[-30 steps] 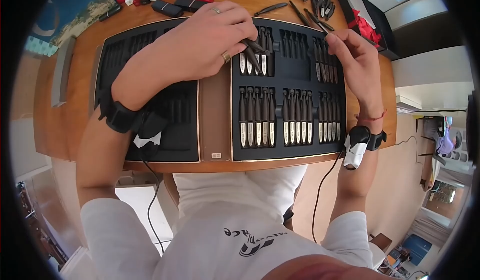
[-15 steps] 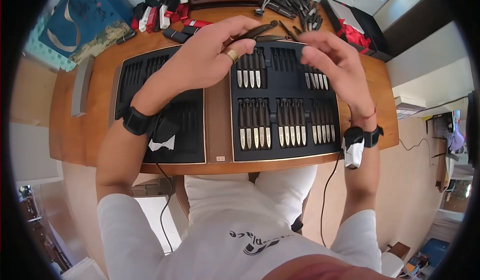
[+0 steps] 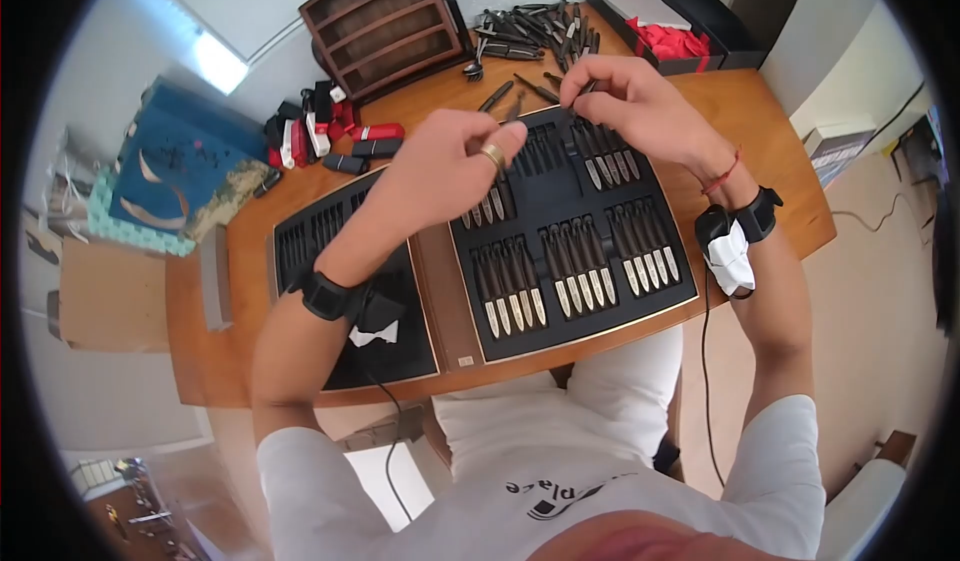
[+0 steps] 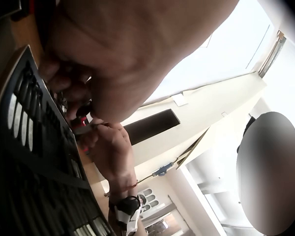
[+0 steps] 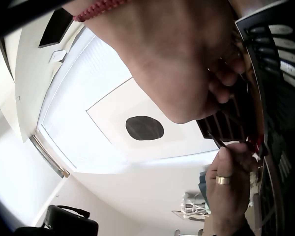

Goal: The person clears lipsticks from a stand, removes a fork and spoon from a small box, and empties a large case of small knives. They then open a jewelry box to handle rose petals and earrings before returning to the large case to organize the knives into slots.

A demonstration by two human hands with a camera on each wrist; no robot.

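Note:
An open case (image 3: 440,281) with dark molded trays lies before me. Its right tray (image 3: 550,199) holds rows of slim knife-like cutlery pieces (image 3: 577,266) with dark upper parts and silver ends. My left hand (image 3: 435,166) is over the upper middle of the case, pinching a slim dark cutlery piece (image 3: 515,108) between thumb and fingers; its tip also shows in the right wrist view (image 5: 216,139). At the tray's upper right edge my right hand (image 3: 640,106) has its fingertips together on a thin dark cutlery piece (image 3: 588,87), mostly hidden by the fingers.
A pile of dark-handled cutlery (image 3: 530,31) lies at the back, with loose pieces (image 3: 496,95) nearer the case. Left of it stands a wooden rack (image 3: 385,31). A black box with red ribbon (image 3: 670,43), red and dark small boxes (image 3: 375,149) and a blue bag (image 3: 185,156) surround the case.
The head view has turned, bringing the rack and pile into fuller view. Both hands stay over the case's far edge; the left hand's piece was raised near the right fingers and now sits lower.

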